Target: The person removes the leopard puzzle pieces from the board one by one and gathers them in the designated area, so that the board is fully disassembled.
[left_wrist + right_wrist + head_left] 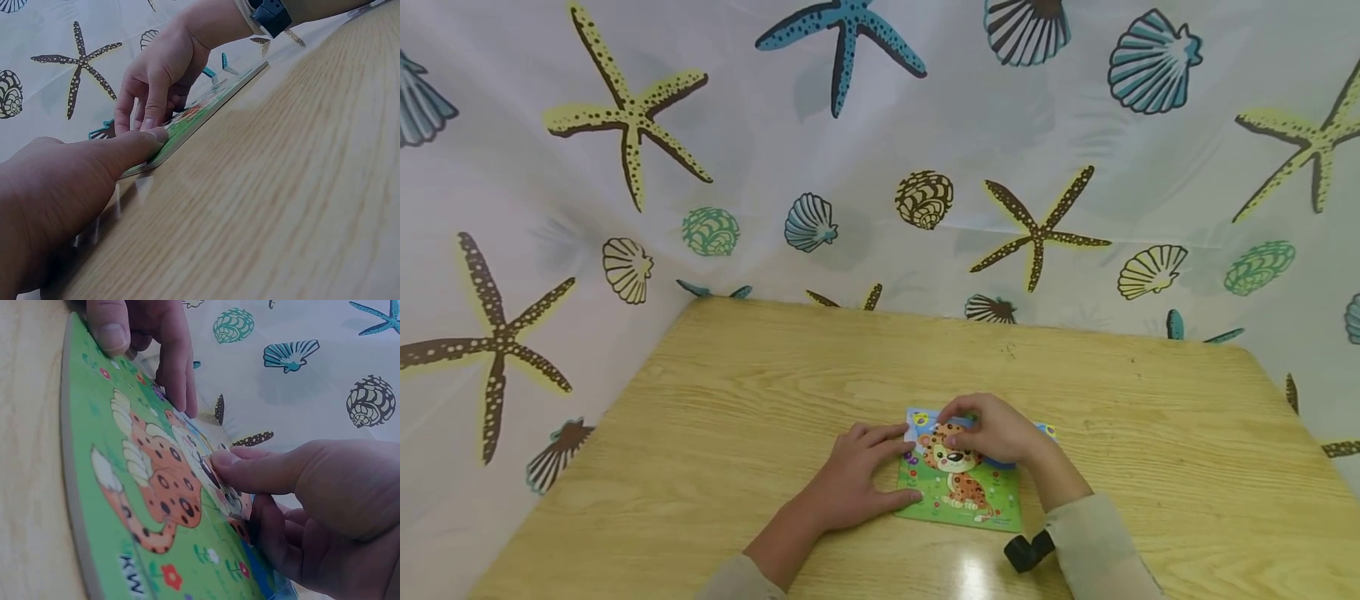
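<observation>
A flat jigsaw puzzle with a spotted leopard cub on green grass lies on the table. My left hand rests along its left side, fingers fairly straight, the thumb on the lower left corner. Over the cub's head, my right hand has thumb and fingers curled around what looks like a puzzle piece of the face. Its outline is mostly hidden by the fingers. A blue and yellow bit shows past the right wrist; whether it joins the board I cannot tell.
The wood-grain table spreads around the puzzle. A sheet printed with starfish and shells hangs behind and at the sides. A small dark device is strapped to the right wrist.
</observation>
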The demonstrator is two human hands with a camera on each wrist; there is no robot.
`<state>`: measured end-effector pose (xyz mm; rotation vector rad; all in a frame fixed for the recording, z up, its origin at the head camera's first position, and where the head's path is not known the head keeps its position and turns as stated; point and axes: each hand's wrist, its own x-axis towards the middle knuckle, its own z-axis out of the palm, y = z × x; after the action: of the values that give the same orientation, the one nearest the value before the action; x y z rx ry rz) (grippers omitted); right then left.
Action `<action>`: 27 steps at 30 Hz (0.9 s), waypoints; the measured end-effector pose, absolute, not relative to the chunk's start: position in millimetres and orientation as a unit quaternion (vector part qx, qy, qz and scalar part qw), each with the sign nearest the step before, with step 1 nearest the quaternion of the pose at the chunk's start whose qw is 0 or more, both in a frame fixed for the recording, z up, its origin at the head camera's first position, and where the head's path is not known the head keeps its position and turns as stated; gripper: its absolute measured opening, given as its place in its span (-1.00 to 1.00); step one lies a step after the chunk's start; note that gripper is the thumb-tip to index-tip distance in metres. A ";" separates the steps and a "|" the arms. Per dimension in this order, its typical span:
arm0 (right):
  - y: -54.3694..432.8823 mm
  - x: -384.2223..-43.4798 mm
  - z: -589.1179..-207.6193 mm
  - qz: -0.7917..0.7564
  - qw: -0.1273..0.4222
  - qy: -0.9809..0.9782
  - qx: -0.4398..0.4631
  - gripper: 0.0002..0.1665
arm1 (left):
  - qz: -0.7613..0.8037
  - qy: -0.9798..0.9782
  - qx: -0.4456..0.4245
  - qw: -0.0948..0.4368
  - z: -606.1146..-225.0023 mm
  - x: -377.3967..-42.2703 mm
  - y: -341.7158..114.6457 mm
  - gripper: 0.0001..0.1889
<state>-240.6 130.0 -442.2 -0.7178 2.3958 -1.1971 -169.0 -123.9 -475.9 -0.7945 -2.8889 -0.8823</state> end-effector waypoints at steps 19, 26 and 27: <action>128.3 -232.1 -442.6 -0.339 0.103 0.907 -0.229 -0.52 | -0.287 -0.924 -0.253 0.005 -470.1 -167.6 -124.3 -0.29; 129.7 -226.9 -441.6 -0.294 0.095 0.922 -0.233 -0.50 | -0.275 -0.927 -0.255 0.008 -475.8 -169.4 -124.0 -0.28; 129.8 -226.6 -441.8 -0.288 0.095 0.924 -0.233 -0.48 | -0.274 -0.927 -0.256 0.009 -476.2 -169.5 -123.9 -0.28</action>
<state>-226.6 129.8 -441.8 -0.6912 2.7399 -0.8544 -169.5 -123.9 -476.2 -0.7987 -2.8967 -0.8547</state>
